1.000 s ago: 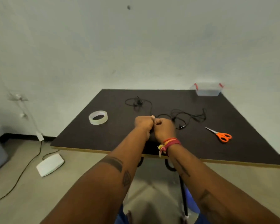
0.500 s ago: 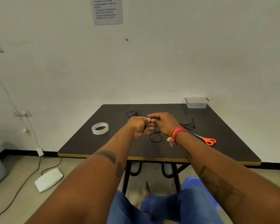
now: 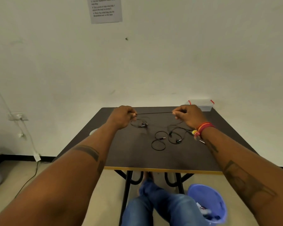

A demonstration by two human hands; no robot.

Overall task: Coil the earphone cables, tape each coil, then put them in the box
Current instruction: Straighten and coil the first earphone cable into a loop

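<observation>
Your left hand [image 3: 123, 115] and right hand [image 3: 189, 116] each pinch one end of a stretch of earphone cable [image 3: 153, 113], drawn taut and level between them above the far half of the table [image 3: 137, 157]. From the right hand the cable seems to drop toward the loose loops [image 3: 160, 139] lying on the tabletop in front of you; a second tangle of earphones [image 3: 141, 123] rests just under the left hand. This looks like the straightening that comes ahead of coiling, so ease off the tension: a cable pulled this hard can kink or strain at the plug. Hold one end fixed in the left pinch and let the right hand feed even loops into it, each the same size, giving the wire a slight roll so it lies flat instead of twisting. Keep the slack clear of the other earphones so the two do not tangle. The box [image 3: 201, 105] waits at the far right corner, near your right hand, with nothing visibly in it.
</observation>
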